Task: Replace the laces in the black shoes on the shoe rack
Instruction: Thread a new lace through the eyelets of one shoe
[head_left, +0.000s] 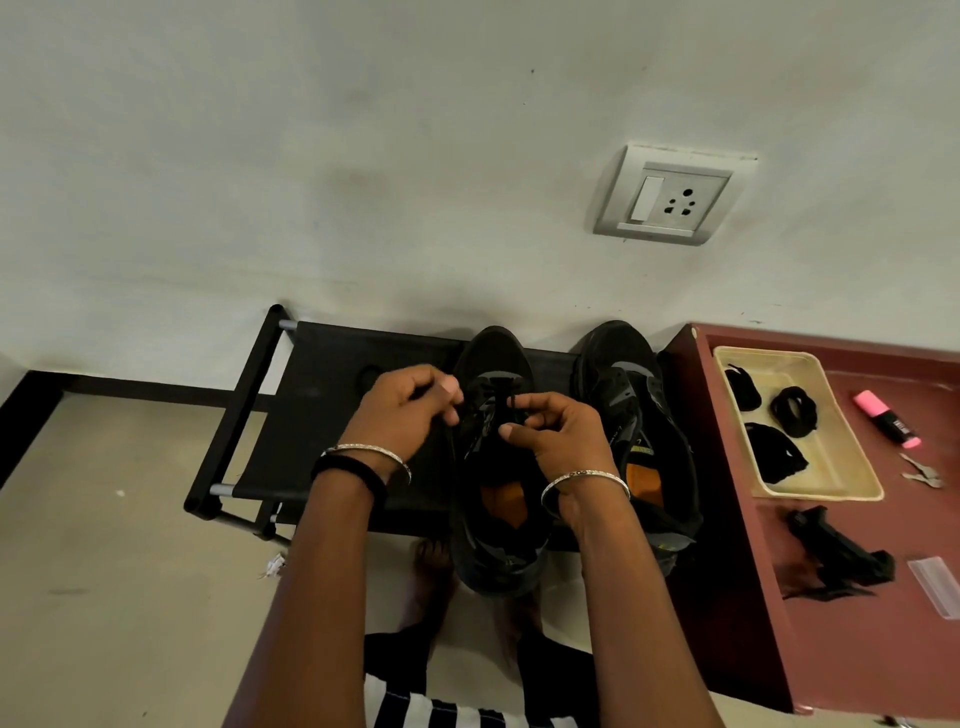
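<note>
Two black shoes stand side by side on the black shoe rack (311, 395), toes toward the wall. Over the left shoe (493, 358) both hands work at the front eyelets. My left hand (405, 410) pinches a black lace (501, 402) end at the shoe's left side. My right hand (550, 431) pinches the other part of the lace just right of the eyelets. The right shoe (623, 364) stands untouched beside it, orange insole showing. A cream tray (826, 467) on the red table holds three bundled black laces (792, 410).
The red table (857, 649) stands right of the rack, with a pink highlighter (885, 418), keys (922, 473), a black object (841, 561) and a clear plastic strip (937, 584). A wall socket (670, 197) is above. My bare feet (434, 566) are on the floor below the rack.
</note>
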